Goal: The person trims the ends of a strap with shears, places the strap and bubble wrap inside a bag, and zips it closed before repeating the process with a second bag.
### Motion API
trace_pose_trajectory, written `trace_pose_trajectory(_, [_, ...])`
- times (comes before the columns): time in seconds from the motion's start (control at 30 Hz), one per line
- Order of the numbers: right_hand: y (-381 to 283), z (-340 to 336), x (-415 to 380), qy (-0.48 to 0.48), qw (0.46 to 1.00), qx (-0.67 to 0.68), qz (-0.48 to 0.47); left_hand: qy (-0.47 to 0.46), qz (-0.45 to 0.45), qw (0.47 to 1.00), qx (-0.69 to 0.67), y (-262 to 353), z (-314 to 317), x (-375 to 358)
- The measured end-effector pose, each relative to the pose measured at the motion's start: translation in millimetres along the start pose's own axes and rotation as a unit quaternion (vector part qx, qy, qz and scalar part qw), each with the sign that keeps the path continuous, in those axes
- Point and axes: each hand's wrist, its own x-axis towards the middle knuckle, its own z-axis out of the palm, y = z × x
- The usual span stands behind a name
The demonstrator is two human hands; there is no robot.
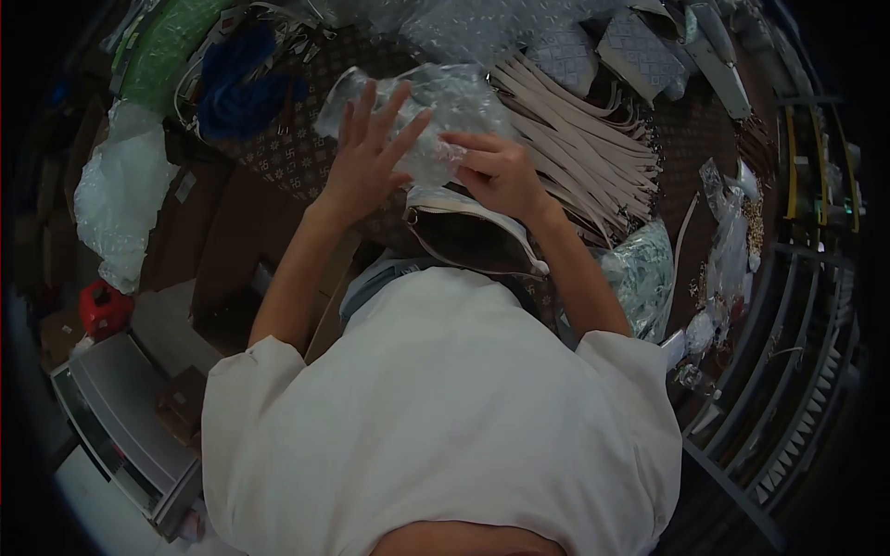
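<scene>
My left hand (371,162) is spread open over a sheet of clear bubble wrap (464,97), its palm facing down. Close to its right, my right hand (501,171) pinches a crumpled piece of clear plastic (451,151) between thumb and fingers. Just below both hands, near my body, lies a pale bag (510,225) with its zipped mouth gaping and a dark inside showing. A fan of long beige straps (575,139) lies to the right of my right hand.
Blue cloth (236,88) and a green roll (162,56) sit at the far left of the patterned table (278,171). Patterned pale pouches (635,56) lie at the back. Plastic bags (644,278) are at the right, beside a metal rack (788,343). Cardboard boxes (227,241) stand lower left.
</scene>
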Motion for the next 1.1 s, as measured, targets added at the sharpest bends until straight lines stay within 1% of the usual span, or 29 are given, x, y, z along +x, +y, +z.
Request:
trace_pose_trajectory(0.03, [-6, 1, -3, -0.021, 0.990, 0.112, 0.085, 0.001, 0.006, 1.000, -0.001, -6, 5, 3])
trace_pose_trajectory(0.07, [-9, 1, -5, -0.040, 0.959, 0.223, 0.167, -0.027, 0.030, 0.999, -0.018, -15, 12, 6])
trace_pose_trajectory(0.1, [-6, 1, -6, -0.034, 0.960, 0.221, 0.168, -0.054, 0.054, 0.997, -0.034, -20, 13, 11])
trace_pose_trajectory(0.13, [2, 1, -10, 0.017, 0.945, 0.293, 0.147, -0.054, 0.060, 0.996, -0.034, -26, 11, 15])
trace_pose_trajectory(0.17, [10, 0, -14, 0.067, 0.921, 0.362, 0.124, 0.008, 0.016, 0.999, -0.040, -32, 6, 19])
trace_pose_trajectory(0.2, [18, -4, -18, 0.073, 0.921, 0.361, 0.125, 0.070, -0.028, 0.996, -0.046, -36, -3, 26])
trace_pose_trajectory(0.23, [26, -11, -25, 0.122, 0.895, 0.398, 0.161, 0.069, -0.023, 0.996, -0.047, -36, -14, 31])
trace_pose_trajectory(0.27, [35, -17, -31, 0.169, 0.863, 0.434, 0.194, 0.103, -0.113, 0.978, -0.145, -34, -28, 36])
trace_pose_trajectory(0.3, [45, -23, -38, 0.172, 0.864, 0.433, 0.194, 0.135, -0.202, 0.940, -0.240, -34, -37, 40])
trace_pose_trajectory(0.33, [54, -27, -44, 0.187, 0.857, 0.430, 0.213, 0.135, -0.199, 0.940, -0.241, -35, -40, 43])
trace_pose_trajectory(0.37, [60, -30, -49, 0.201, 0.851, 0.426, 0.232, 0.117, -0.247, 0.888, -0.370, -36, -42, 45])
trace_pose_trajectory(0.4, [58, -31, -49, 0.203, 0.852, 0.425, 0.232, 0.096, -0.290, 0.815, -0.492, -37, -42, 47])
trace_pose_trajectory(0.43, [56, -32, -48, 0.193, 0.853, 0.437, 0.209, 0.096, -0.288, 0.815, -0.493, -37, -39, 47])
trace_pose_trajectory(0.47, [53, -32, -47, 0.184, 0.854, 0.449, 0.187, 0.070, -0.312, 0.799, -0.509, -38, -33, 46])
trace_pose_trajectory(0.5, [48, -31, -44, 0.187, 0.854, 0.447, 0.187, 0.043, -0.335, 0.782, -0.524, -38, -28, 45])
trace_pose_trajectory(0.57, [39, -29, -37, 0.157, 0.891, 0.401, 0.145, 0.040, -0.340, 0.776, -0.529, -31, -20, 44])
trace_pose_trajectory(0.6, [38, -28, -36, 0.161, 0.891, 0.399, 0.147, 0.040, -0.347, 0.770, -0.534, -28, -17, 43])
trace_pose_trajectory(0.63, [38, -27, -35, 0.155, 0.882, 0.425, 0.133, 0.036, -0.345, 0.770, -0.535, -27, -15, 42])
trace_pose_trajectory(0.67, [39, -28, -34, 0.148, 0.872, 0.451, 0.118, 0.033, -0.359, 0.754, -0.550, -28, -14, 41])
trace_pose_trajectory(0.7, [45, -29, -35, 0.150, 0.873, 0.449, 0.118, 0.030, -0.373, 0.737, -0.563, -29, -14, 40])
trace_pose_trajectory(0.77, [63, -26, -38, 0.298, 0.769, 0.529, 0.197, 0.017, -0.363, 0.739, -0.567, -35, -16, 36])
trace_pose_trajectory(0.87, [81, -20, -35, 0.314, 0.761, 0.535, 0.189, 0.000, -0.357, 0.742, -0.567, -39, -19, 34])
trace_pose_trajectory(0.9, [77, -21, -30, 0.312, 0.761, 0.537, 0.188, -0.006, -0.357, 0.744, -0.564, -40, -20, 34])
trace_pose_trajectory(0.93, [68, -23, -23, 0.229, 0.788, 0.553, 0.145, -0.004, -0.359, 0.745, -0.563, -41, -20, 35])
trace_pose_trajectory(0.97, [60, -24, -17, 0.144, 0.807, 0.564, 0.100, 0.020, -0.359, 0.744, -0.563, -43, -19, 37])
trace_pose_trajectory(1.0, [52, -23, -15, 0.143, 0.806, 0.565, 0.100, 0.044, -0.359, 0.743, -0.563, -44, -17, 38])
trace_pose_trajectory(1.03, [44, -21, -14, 0.150, 0.825, 0.529, 0.132, 0.045, -0.360, 0.743, -0.563, -44, -16, 40])
trace_pose_trajectory(1.07, [36, -20, -15, 0.157, 0.841, 0.491, 0.165, 0.087, -0.389, 0.744, -0.537, -44, -14, 41])
trace_pose_trajectory(1.1, [29, -21, -15, 0.155, 0.841, 0.492, 0.165, 0.127, -0.417, 0.742, -0.509, -45, -13, 41])
